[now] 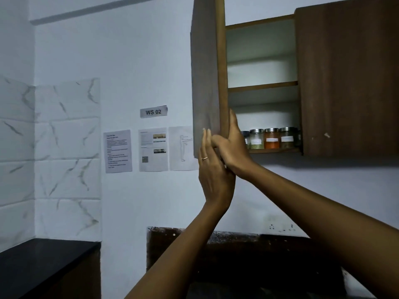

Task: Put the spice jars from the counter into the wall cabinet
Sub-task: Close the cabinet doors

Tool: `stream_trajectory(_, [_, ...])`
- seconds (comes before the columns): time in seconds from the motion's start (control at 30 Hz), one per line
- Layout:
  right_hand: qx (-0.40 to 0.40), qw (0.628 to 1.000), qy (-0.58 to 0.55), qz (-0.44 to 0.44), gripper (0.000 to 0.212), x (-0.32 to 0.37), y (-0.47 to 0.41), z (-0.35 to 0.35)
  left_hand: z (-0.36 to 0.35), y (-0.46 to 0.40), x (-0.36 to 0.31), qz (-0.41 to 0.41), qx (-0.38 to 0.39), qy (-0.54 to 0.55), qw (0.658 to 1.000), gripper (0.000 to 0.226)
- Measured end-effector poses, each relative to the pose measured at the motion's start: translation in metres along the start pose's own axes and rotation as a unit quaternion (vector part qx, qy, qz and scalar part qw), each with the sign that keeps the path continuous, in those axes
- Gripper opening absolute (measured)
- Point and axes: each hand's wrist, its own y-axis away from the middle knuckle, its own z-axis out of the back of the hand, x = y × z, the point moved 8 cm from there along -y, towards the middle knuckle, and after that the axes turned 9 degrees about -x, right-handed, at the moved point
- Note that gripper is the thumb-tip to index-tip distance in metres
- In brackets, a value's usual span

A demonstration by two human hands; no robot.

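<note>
The brown wall cabinet (345, 78) hangs at the upper right with its left door (207, 78) swung out edge-on toward me. Several glass spice jars (271, 138) with metal lids stand in a row on the bottom shelf, one holding orange powder. My right hand (232, 145) grips the lower edge of the open door, fingers wrapped round it. My left hand (212, 169), wearing a ring, lies flat against the door's outer face just below and beside the right hand, fingers straight. The upper shelf holds nothing visible.
A black counter (43, 262) runs along the lower left under marble-look wall tiles. Printed sheets and a "WS 02" label (153, 112) are stuck on the wall. A dark backsplash (248, 255) and a wall socket (280, 226) sit below the cabinet.
</note>
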Motion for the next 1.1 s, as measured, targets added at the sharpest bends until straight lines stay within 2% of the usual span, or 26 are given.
stream_trajectory(0.17, [-0.059,0.997,0.059,0.0,0.056,-0.017,-0.009,0.072,-0.057,0.021,-0.034,-0.047,0.069,0.064,0.994,0.069])
stream_trajectory(0.3, [-0.074,0.987,0.141,-0.011,0.041,-0.037,-0.015,0.12,-0.104,0.035,-0.048,-0.089,0.104,0.03,0.99,0.065])
stream_trajectory(0.47, [-0.091,0.978,0.182,-0.033,0.046,-0.062,-0.027,0.151,-0.145,0.048,-0.055,-0.102,0.095,-0.002,0.99,0.068])
stream_trajectory(0.6, [-0.089,0.977,0.191,-0.038,0.049,-0.081,-0.039,0.166,-0.17,0.052,-0.059,-0.13,0.082,-0.069,0.986,0.075])
stream_trajectory(0.87, [-0.071,0.983,0.162,-0.053,0.056,-0.129,-0.066,0.198,-0.23,0.065,-0.054,-0.177,0.062,-0.204,0.961,0.078])
stream_trajectory(1.1, [-0.066,0.985,0.146,-0.059,0.054,-0.169,-0.09,0.218,-0.273,0.072,-0.05,-0.199,0.039,-0.253,0.946,0.084])
